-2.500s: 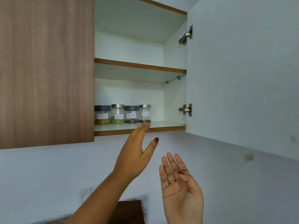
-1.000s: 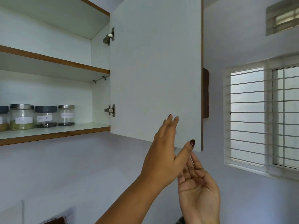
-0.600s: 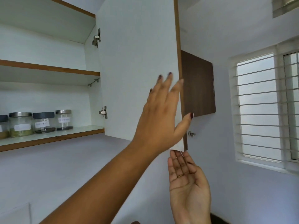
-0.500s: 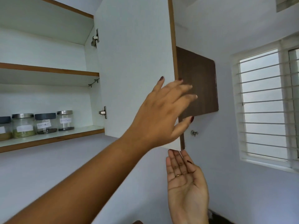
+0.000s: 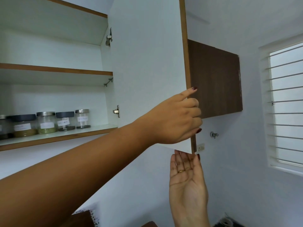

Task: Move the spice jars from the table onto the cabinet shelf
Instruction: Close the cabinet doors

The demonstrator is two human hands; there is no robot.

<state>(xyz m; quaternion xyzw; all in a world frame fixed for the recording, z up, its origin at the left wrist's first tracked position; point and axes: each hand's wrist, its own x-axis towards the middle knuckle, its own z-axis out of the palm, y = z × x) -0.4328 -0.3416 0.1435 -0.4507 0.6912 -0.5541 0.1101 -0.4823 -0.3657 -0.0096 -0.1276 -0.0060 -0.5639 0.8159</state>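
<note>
The spice jars (image 5: 46,122) stand in a row on the cabinet's lower shelf (image 5: 65,136), upright, set back from its front edge and just beside one another. Each has a white label too blurred to read. The dark-lidded jar (image 5: 23,126) holds a band of brownish powder and the steel-lidded jar (image 5: 46,123) next to it holds a green layer. The two on the right (image 5: 65,122) (image 5: 82,118) show only a thin dark layer at the bottom, and one more at the far left is cut off by the frame. With the jars shelved, the step in hand looks like shutting the cabinet door (image 5: 147,63). Your left grip (image 5: 177,115) has its fingers curled round the door's free edge, forefinger stretched up along it and thumb on the near side. Your right grip (image 5: 186,177) holds nothing, palm up and fingers straight, their tips just under the door's bottom corner. Swing the door steadily on its hinges (image 5: 116,111) rather than pushing it hard. Let go of the edge before it meets the frame so your fingers are not caught, and draw the lower palm clear of the corner. Whether any jar remains below is out of view.
</note>
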